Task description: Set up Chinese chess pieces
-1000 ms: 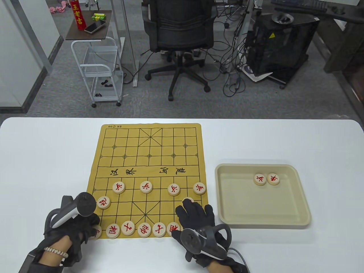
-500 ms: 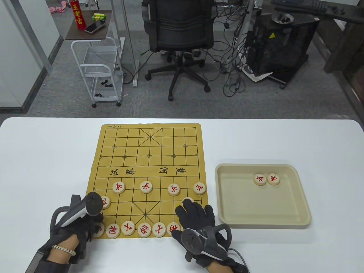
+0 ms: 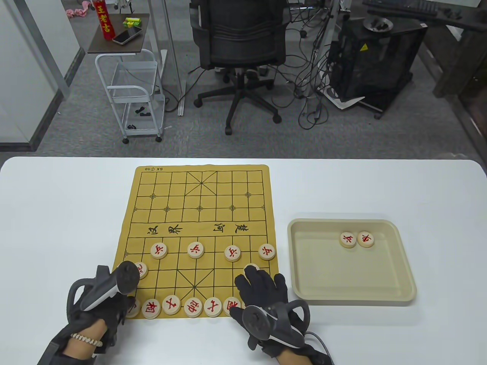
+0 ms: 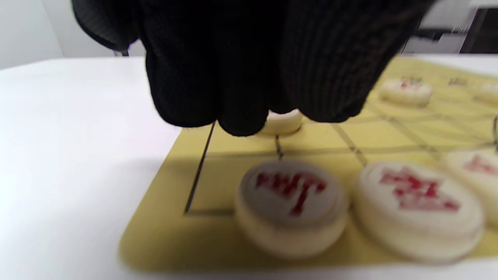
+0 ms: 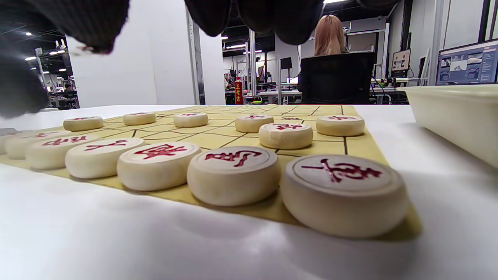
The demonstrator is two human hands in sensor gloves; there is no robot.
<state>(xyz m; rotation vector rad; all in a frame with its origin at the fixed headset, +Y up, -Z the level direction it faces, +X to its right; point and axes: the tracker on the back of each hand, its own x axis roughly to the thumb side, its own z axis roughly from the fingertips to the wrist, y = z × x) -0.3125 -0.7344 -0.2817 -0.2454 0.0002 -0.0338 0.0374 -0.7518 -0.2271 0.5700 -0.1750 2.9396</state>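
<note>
Black-gloved left hand (image 3: 101, 310) has slid rightward over lower-left cannon piece (image 3: 140, 270), grasp indiscernible; right hand (image 3: 262, 292) rests flat, relaxed.

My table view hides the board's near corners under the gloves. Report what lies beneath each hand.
Observer: In the right wrist view, beneath the right hand, the near row runs on to a red-marked corner piece at the mat's corner.
Operator: Report the left corner.
Observer: In the left wrist view, a red-marked piece lies flat on the yellow mat near its corner, with the left hand's fingers clear of it.
Operator: Say whether that grip holds anything.
Observer: The fingers hang in front of another piece farther up the mat. I cannot tell whether they touch it.
</note>
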